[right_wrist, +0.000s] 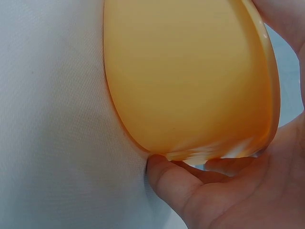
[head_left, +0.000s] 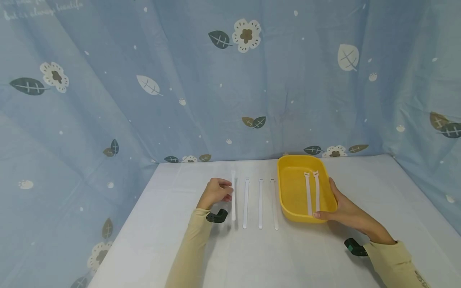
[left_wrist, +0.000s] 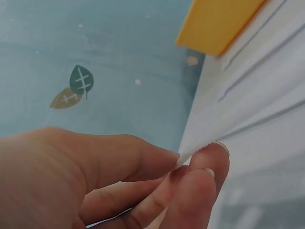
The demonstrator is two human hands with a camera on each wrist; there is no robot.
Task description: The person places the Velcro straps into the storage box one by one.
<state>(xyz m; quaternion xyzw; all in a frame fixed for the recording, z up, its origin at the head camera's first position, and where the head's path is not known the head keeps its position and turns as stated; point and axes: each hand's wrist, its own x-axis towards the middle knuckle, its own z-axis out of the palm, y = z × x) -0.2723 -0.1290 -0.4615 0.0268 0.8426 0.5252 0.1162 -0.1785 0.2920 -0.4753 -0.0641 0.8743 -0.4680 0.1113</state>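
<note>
My left hand [head_left: 217, 192] pinches a flat white cable tie [head_left: 233, 200] between thumb and fingers, left of the others. In the left wrist view the tie [left_wrist: 224, 129] runs from the fingertips toward the upper right, one edge finely serrated. Three more white ties lie side by side on the table: a near one [head_left: 246, 206], a middle one [head_left: 261, 206] and one [head_left: 275, 208] beside the tray. My right hand [head_left: 343, 210] grips the yellow tray [head_left: 292, 192] at its front right corner. Inside lie two white ties, one left [head_left: 308, 194] and one right [head_left: 317, 192].
A white cloth covers the table [head_left: 273, 260]. Behind it hangs a blue curtain [head_left: 201, 100] with leaf and flower prints, which also runs along the left and right sides. Dark devices sit at the left wrist [head_left: 217, 216] and the right wrist [head_left: 355, 247].
</note>
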